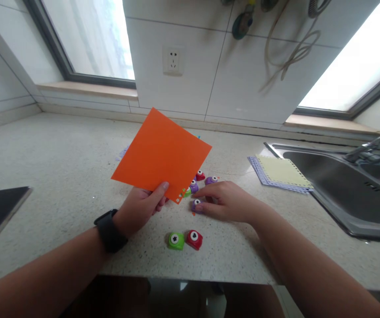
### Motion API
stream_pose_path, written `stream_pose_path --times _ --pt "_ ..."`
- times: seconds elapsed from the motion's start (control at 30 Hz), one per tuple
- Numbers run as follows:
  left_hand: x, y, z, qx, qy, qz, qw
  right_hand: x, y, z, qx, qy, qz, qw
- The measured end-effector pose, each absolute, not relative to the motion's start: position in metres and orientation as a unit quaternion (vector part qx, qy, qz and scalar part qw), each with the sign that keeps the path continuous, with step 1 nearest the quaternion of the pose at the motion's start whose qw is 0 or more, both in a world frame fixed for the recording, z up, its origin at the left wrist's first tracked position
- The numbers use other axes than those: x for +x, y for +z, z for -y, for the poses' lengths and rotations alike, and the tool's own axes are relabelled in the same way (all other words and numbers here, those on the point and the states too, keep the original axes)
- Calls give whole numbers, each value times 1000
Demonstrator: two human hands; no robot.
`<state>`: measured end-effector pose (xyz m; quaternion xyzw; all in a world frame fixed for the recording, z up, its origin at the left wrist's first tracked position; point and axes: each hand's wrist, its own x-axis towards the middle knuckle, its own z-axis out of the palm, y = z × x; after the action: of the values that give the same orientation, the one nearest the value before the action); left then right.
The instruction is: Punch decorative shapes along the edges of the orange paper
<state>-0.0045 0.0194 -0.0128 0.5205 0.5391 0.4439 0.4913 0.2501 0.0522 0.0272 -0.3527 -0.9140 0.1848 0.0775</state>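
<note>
My left hand [146, 203] pinches the lower edge of a square orange sheet of paper [163, 152], with the thumb on top. The sheet is tilted above the counter, and small shapes are punched out near its lower corner. On the counter, the fingertips of my right hand [229, 201] close around a small purple paper punch [196, 204]. Beyond it, partly behind the sheet, are another purple punch [194, 186], a red punch [200, 175] and a green punch [187, 192]. A further purple punch [211, 179] lies just past my right fingers.
Nearer me, a green punch [175, 240] and a red punch [194, 239] sit side by side. Yellow and lilac sheets with punched edges [280, 172] lie beside the steel sink [335, 190] on the right. A dark flat device [1, 212] rests at the left.
</note>
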Motion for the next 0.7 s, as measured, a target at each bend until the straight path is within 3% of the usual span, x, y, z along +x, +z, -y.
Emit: stream_pose_path --times 0.37,0.7 --pt "-5 -13 -21 522 465 -530 480 273 14 -80 -521 111 792 299" --pt "-11 -22 -31 516 496 -531 453 278 1 -98 -515 148 809 241"
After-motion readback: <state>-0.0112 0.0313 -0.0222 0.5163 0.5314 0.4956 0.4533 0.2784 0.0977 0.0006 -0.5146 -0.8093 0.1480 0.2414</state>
